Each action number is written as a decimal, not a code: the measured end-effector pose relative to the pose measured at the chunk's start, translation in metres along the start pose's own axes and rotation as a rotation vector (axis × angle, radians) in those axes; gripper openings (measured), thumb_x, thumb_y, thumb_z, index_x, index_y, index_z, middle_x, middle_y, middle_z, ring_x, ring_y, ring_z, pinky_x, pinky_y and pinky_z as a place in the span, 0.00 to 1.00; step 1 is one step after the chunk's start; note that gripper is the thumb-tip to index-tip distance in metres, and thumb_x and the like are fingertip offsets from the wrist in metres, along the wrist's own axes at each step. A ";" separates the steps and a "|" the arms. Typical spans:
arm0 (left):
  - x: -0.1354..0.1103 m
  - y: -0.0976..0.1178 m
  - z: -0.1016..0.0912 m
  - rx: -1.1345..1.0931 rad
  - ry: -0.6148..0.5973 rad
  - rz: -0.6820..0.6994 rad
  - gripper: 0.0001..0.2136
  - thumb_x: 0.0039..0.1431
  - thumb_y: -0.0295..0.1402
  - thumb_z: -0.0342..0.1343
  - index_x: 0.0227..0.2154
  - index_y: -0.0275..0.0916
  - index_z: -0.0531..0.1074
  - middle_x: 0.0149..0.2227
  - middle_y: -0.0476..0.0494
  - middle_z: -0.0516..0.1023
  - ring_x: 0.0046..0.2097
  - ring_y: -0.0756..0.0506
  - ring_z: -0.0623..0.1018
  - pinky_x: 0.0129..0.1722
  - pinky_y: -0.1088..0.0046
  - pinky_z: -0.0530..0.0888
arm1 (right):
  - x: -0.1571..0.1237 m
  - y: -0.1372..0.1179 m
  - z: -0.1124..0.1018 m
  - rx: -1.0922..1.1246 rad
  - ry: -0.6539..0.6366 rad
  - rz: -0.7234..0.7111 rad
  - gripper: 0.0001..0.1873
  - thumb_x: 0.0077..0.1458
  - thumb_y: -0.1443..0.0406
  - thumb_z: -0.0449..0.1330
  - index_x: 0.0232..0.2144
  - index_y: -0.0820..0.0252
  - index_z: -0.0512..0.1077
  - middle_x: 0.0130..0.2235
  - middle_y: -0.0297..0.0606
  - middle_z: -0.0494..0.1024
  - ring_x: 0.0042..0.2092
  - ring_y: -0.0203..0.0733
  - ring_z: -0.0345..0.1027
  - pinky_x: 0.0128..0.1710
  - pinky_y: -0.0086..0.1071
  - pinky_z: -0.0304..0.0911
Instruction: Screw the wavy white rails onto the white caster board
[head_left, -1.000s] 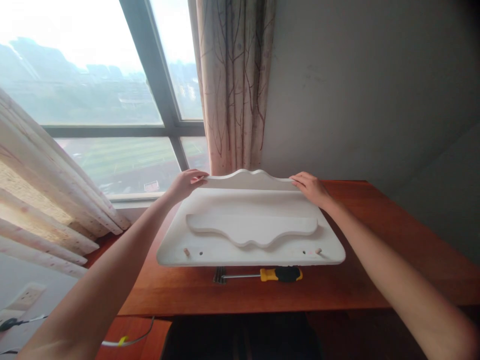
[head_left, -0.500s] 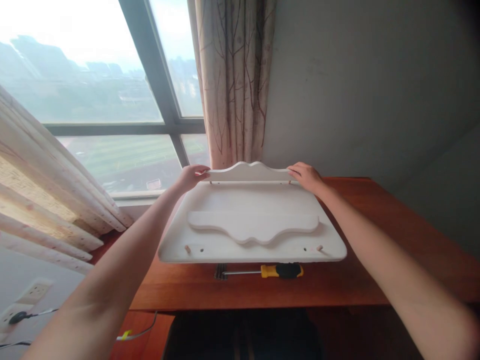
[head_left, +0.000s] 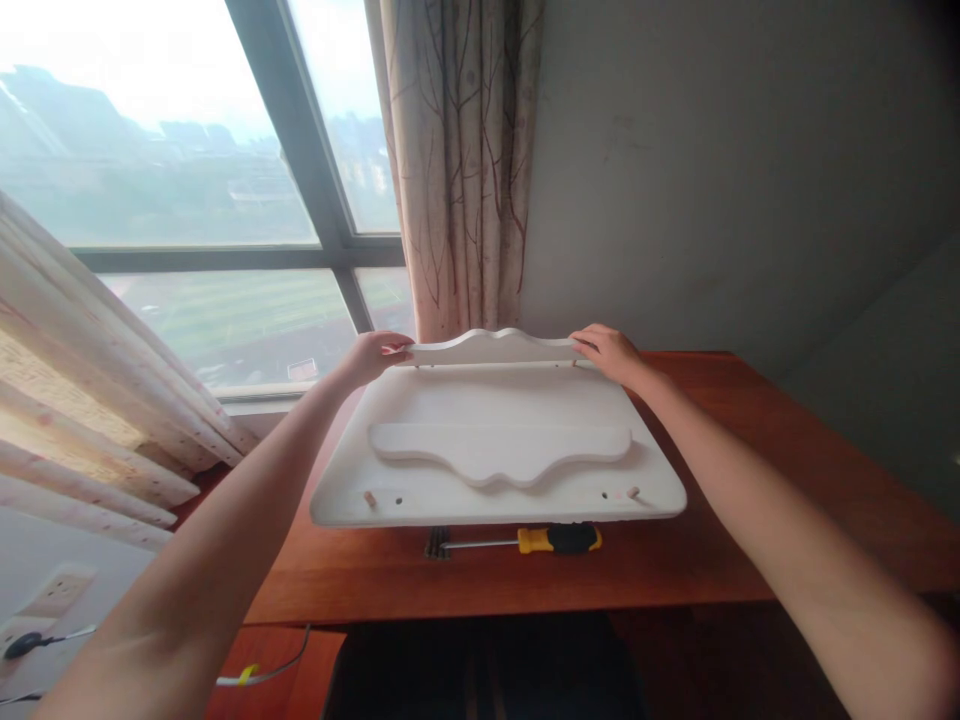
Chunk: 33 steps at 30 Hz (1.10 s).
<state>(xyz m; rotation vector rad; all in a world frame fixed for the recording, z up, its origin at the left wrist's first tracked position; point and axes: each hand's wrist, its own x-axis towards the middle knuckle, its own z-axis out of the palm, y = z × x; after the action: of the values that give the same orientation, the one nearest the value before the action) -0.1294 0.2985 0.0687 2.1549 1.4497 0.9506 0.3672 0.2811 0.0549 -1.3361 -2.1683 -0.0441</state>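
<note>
At the far edge of a white board stands a white wavy-edged panel, its curved side up. My left hand pinches the panel's left end, and my right hand grips its right end. Short wooden dowels show beneath the panel near both ends. A second white wavy panel lies flat on the board, curved side toward me. Along the board's near edge, a left dowel and a right dowel stick up, each beside a dark hole.
On the wooden table, a yellow-and-black screwdriver lies before the board, its tip by several dark screws. Behind are a curtain, a window and a grey wall. Sockets with a plugged cable are at lower left.
The held panel looks slightly lower, closer to the board's far edge, with both hands still on its ends. The whole view has shifted a little.
</note>
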 end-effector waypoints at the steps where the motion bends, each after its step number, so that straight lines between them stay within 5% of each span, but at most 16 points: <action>1: 0.001 0.000 0.000 0.001 0.000 0.000 0.28 0.46 0.56 0.65 0.40 0.37 0.83 0.39 0.38 0.84 0.40 0.39 0.81 0.46 0.62 0.77 | 0.000 0.000 0.000 0.001 0.001 0.001 0.16 0.65 0.61 0.55 0.47 0.55 0.81 0.47 0.43 0.81 0.48 0.48 0.74 0.51 0.39 0.67; 33: 0.018 -0.003 0.011 0.036 -0.032 0.013 0.25 0.45 0.53 0.66 0.39 0.39 0.84 0.35 0.39 0.84 0.38 0.39 0.82 0.44 0.63 0.76 | -0.009 0.008 -0.006 -0.030 -0.044 0.002 0.14 0.64 0.62 0.58 0.45 0.53 0.83 0.46 0.42 0.82 0.46 0.48 0.75 0.50 0.40 0.68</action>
<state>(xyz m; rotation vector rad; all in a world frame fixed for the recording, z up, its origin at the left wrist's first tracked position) -0.1193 0.3169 0.0646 2.1973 1.4501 0.8974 0.3796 0.2761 0.0535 -1.3682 -2.2107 -0.0463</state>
